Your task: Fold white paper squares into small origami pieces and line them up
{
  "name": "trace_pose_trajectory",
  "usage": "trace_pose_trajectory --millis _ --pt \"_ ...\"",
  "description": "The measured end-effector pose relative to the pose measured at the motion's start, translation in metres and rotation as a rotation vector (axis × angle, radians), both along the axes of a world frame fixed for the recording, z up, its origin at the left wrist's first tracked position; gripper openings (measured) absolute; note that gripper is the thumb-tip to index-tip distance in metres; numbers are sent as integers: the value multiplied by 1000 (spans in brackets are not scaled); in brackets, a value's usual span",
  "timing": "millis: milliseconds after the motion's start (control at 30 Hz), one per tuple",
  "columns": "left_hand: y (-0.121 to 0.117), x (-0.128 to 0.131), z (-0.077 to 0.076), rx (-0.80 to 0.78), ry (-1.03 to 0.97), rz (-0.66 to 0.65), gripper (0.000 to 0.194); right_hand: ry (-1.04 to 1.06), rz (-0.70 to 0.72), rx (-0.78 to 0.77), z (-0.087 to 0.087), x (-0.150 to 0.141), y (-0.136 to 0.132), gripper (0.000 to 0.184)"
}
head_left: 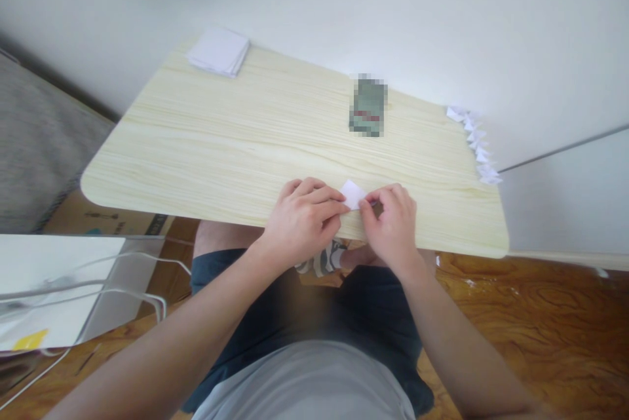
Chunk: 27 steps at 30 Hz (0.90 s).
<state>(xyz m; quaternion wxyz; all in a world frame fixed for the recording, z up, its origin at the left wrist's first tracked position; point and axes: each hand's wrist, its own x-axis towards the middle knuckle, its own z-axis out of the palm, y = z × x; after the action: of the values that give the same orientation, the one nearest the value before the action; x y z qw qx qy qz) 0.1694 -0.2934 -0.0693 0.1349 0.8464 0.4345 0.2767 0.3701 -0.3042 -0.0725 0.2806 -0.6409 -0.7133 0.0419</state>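
Observation:
A small folded white piece of paper [352, 193] lies near the front edge of the table, between my two hands, with one corner pointing away from me. My left hand [305, 217] has its fingers bent and close together, their tips gripping the paper's left side. On the other side, my right hand [392, 218] pinches the paper's right corner between thumb and fingertips. The fingers cover part of the paper's lower edges.
The pale wooden table [236, 138] stands against a white wall. A stack of white paper [219, 51] lies at its back left, a blurred-out greenish rectangular object [368, 107] at the back. Several folded white paper pieces [476, 142] line the right edge. White cables [132, 289] run at left.

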Motion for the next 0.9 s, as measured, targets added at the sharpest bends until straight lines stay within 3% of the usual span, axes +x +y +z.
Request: trace_pose_trajectory --millis 667,900 --pt "-3 2 0 61 83 -24 29 -23 -37 -1 1 -3 -1 8" --pt "-4 6 0 82 80 -7 26 69 -15 7 -3 8 -2 13"
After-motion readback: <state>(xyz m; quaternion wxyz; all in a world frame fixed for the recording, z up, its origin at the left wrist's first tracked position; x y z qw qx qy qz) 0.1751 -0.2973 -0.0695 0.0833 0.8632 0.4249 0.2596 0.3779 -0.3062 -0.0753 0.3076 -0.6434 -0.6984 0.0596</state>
